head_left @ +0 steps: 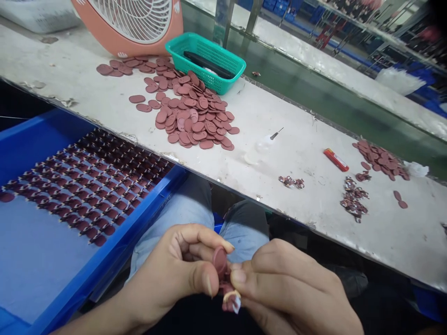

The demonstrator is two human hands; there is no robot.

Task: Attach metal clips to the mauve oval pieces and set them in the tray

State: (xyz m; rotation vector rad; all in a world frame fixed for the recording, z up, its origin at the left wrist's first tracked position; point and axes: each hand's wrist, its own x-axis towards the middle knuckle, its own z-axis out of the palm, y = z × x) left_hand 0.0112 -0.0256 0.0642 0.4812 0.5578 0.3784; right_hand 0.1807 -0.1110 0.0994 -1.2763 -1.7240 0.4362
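Low in the head view, above my lap, my left hand (pixel 178 274) pinches a reddish-brown oval disc (pixel 220 260) between thumb and fingers. My right hand (pixel 286 284) is closed on a small brown figurine (pixel 231 300) with a yellowish band and a white part. Disc and figurine meet between my fingertips; the exact contact is hidden. On the bench beyond lies a large pile of similar discs (pixel 199 116). A clear bottle with a needle tip (pixel 263 144) lies right of that pile.
A blue tray (pixel 150 204) with rows of assembled pieces stands at the left. On the bench (pixel 279 181) are a green basket (pixel 223 86), an orange fan (pixel 101 32), a red lighter (pixel 335 159), small figurines (pixel 353 200) and another disc pile (pixel 380 158).
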